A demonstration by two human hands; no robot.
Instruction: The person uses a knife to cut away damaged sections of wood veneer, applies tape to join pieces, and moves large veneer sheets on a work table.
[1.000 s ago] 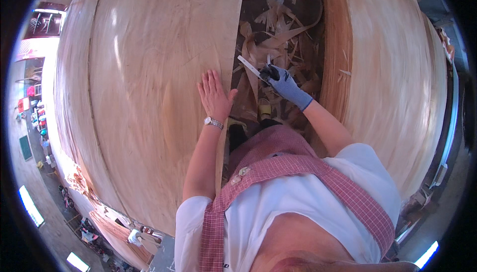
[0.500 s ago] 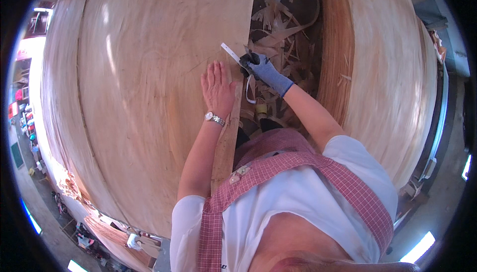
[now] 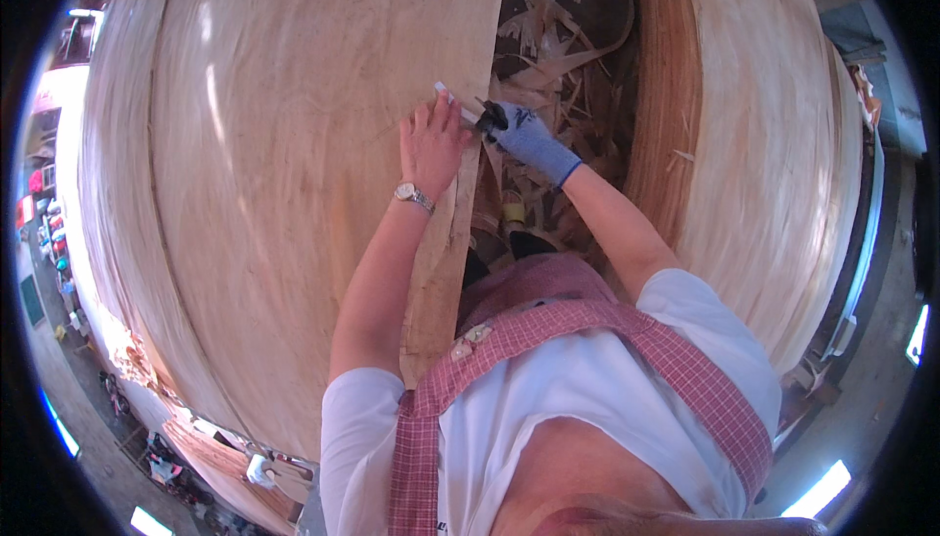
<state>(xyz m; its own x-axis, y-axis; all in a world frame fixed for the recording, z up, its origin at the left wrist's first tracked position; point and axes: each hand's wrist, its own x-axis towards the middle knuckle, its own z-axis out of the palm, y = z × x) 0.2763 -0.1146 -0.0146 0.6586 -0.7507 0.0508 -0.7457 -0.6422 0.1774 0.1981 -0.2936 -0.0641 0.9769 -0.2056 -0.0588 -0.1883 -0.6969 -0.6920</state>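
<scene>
- Head view: bent hard by the fisheye, so straight edges of the veneer sheet (image 3: 284, 174) curve toward the rim.
- Left hand (image 3: 431, 139): bare, released, palm flat on the pale sheet just beside its right edge; wristwatch (image 3: 415, 196) with a metal band on the wrist.
- Right hand (image 3: 529, 137): in a blue-grey knit glove, clenched around a knife (image 3: 468, 108); dark handle mostly hidden in the fist, light thin blade reaching over the sheet's right edge, its tip close by the left fingertips.
- Veneer sheet: thin, smooth, light tan, faint grain and glare streaks; far and left edges cut off by the dark rim.
- Second stack of veneer (image 3: 764, 144) at right: layered edge of many thin plies, reddish-brown side.
- Gap between the two: tangled curled wood strips (image 3: 563, 37), splintery and shadowed, hard to sort out singly.
- Near edge: white shirt and red-checked apron straps (image 3: 587, 330) blocking whatever lies below.
</scene>
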